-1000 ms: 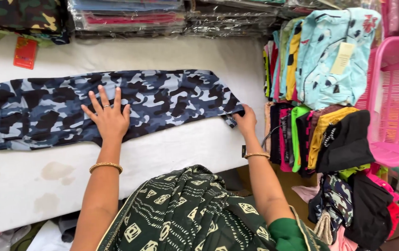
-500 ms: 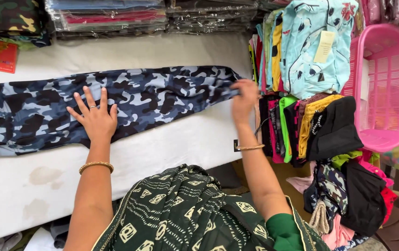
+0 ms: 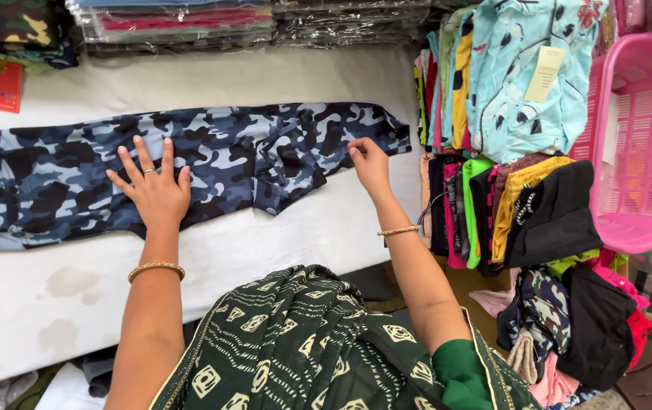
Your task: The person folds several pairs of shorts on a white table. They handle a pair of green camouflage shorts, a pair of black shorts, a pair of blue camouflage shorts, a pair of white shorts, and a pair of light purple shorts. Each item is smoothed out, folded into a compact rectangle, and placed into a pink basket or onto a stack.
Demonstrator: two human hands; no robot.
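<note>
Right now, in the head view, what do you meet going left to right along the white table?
Red card tag → left hand flat on blue camouflage trousers → right hand → hanging turquoise printed garment → pink plastic basket.

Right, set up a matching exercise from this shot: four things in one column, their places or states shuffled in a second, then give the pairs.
Things:
1. blue camouflage-print trousers
2. left hand
3. pink plastic basket
4. red card tag

Places or states:
A. at the frame's far right, beside the hanging clothes
B. spread lengthwise across the white table
C. pressed flat, fingers spread, on the fabric
D. at the table's far left, below stacked camouflage garments

Pairs: 1-B, 2-C, 3-A, 4-D
</note>
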